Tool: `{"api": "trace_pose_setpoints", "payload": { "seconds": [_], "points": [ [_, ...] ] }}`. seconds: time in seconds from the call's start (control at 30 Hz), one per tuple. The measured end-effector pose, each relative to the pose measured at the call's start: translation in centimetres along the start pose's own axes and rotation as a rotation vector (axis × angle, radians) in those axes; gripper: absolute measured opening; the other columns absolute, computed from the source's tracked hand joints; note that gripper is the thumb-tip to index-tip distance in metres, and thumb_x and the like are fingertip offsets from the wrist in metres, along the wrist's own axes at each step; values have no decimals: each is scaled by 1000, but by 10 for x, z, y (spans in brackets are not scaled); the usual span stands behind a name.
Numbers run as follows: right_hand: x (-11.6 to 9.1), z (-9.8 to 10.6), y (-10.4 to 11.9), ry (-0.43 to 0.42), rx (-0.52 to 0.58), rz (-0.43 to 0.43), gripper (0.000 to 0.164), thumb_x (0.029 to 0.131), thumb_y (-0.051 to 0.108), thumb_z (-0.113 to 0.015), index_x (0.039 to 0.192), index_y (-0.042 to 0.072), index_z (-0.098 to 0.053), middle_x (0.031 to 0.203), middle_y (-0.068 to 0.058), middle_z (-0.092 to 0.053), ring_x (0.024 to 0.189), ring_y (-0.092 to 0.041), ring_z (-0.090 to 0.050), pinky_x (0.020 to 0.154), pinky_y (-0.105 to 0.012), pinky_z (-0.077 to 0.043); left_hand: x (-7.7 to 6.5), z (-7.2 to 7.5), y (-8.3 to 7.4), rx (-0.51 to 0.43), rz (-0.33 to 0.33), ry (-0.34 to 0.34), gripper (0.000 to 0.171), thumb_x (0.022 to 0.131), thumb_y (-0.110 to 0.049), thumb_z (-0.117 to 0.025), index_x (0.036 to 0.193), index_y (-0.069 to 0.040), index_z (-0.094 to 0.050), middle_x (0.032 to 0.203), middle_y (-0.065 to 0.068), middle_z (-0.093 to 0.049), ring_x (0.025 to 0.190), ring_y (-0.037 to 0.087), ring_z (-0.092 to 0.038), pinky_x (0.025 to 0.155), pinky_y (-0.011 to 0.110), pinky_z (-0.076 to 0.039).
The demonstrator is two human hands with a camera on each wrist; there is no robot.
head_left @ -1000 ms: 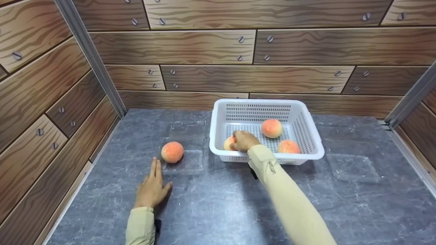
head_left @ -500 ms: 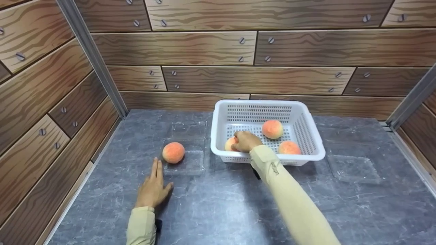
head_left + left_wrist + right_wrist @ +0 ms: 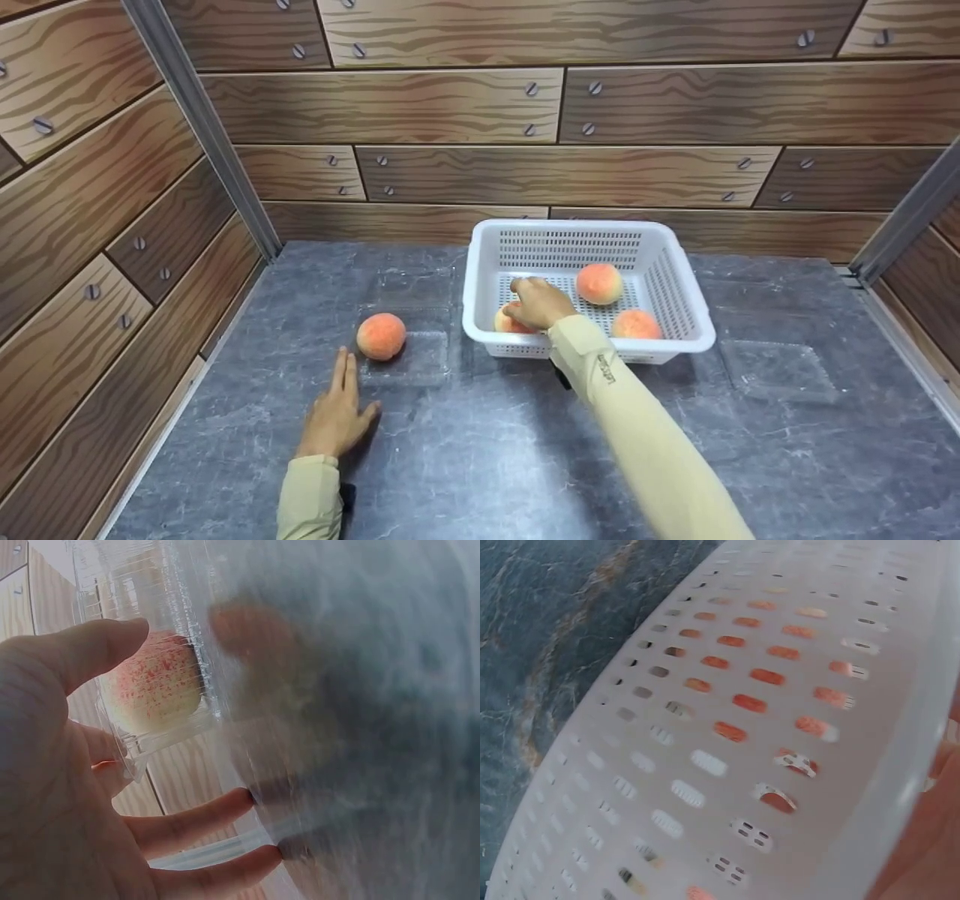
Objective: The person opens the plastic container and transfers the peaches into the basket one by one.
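My left hand [image 3: 330, 420] rests at the near left, fingers straight, at the edge of a clear plastic container [image 3: 427, 356]. One peach [image 3: 381, 336] sits in its left part. The left wrist view shows the thumb and fingers spread around the container's side, with the peach [image 3: 157, 682] in it. My right hand [image 3: 543, 303] reaches over the front rim of a white slotted basket [image 3: 697, 341], above a peach [image 3: 505, 319] at its front left. Its fingers are raised off that peach; the thumb is close to it. In the right wrist view the basket's wall [image 3: 840, 817] hides most of the hand.
Two more peaches lie in the basket, one peach [image 3: 599, 283] at the back and another peach [image 3: 637, 325] at the front right. A second clear plastic container [image 3: 780, 371] stands right of the basket. Wood-patterned walls [image 3: 450, 105] enclose the grey table [image 3: 465, 465].
My right hand's fingers have lifted and loosened from the front-left peach, which stays in the basket. My left hand and its container have not moved.
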State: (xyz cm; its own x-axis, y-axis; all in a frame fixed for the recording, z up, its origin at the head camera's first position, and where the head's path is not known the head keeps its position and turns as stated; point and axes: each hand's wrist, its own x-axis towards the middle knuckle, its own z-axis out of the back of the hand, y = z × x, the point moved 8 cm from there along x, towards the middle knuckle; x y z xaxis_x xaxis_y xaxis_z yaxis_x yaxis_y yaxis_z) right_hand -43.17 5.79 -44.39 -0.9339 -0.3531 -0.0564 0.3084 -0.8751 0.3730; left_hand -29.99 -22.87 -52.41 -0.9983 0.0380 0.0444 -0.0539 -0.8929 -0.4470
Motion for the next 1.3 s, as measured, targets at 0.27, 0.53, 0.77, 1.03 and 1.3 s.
{"api": "trace_pose_setpoints", "payload": {
  "seconds": [0.27,0.53,0.77,1.03,1.3],
  "points": [
    [-1,5,10,-18,5,19,50,96,25,-67,136,-2,-58,135,-23,-60,123,-42,-57,103,-55,-48,0,1,1,-1,3,-7,86,95,-20,-70,156,11,-18,166,25,-10,102,64,-56,91,72,-47],
    [0,8,25,-50,15,65,46,96,24,-68,133,-3,-61,131,-24,-62,121,-43,-58,101,-56,-49,0,-1,3,11,23,12,86,96,-21,-69,158,8,-17,167,21,-9,101,62,-57,87,70,-50],
    [2,10,35,-79,31,93,45,95,23,-69,131,-3,-62,128,-23,-64,116,-42,-62,98,-56,-51,-1,-2,2,1,33,11,86,96,-21,-69,158,7,-17,168,20,-9,105,63,-55,87,72,-49],
    [3,11,46,-112,51,116,44,94,21,-69,131,-2,-63,133,-22,-63,123,-43,-58,102,-56,-49,0,-1,2,17,31,2,85,96,-21,-69,158,7,-18,168,20,-10,107,64,-54,86,74,-49],
    [3,12,60,-135,46,170,41,94,20,-69,128,-2,-65,128,-25,-64,119,-43,-60,100,-55,-51,0,0,1,21,19,-23,85,94,-21,-71,157,8,-21,167,21,-13,104,62,-56,83,71,-51]
  ]
}}
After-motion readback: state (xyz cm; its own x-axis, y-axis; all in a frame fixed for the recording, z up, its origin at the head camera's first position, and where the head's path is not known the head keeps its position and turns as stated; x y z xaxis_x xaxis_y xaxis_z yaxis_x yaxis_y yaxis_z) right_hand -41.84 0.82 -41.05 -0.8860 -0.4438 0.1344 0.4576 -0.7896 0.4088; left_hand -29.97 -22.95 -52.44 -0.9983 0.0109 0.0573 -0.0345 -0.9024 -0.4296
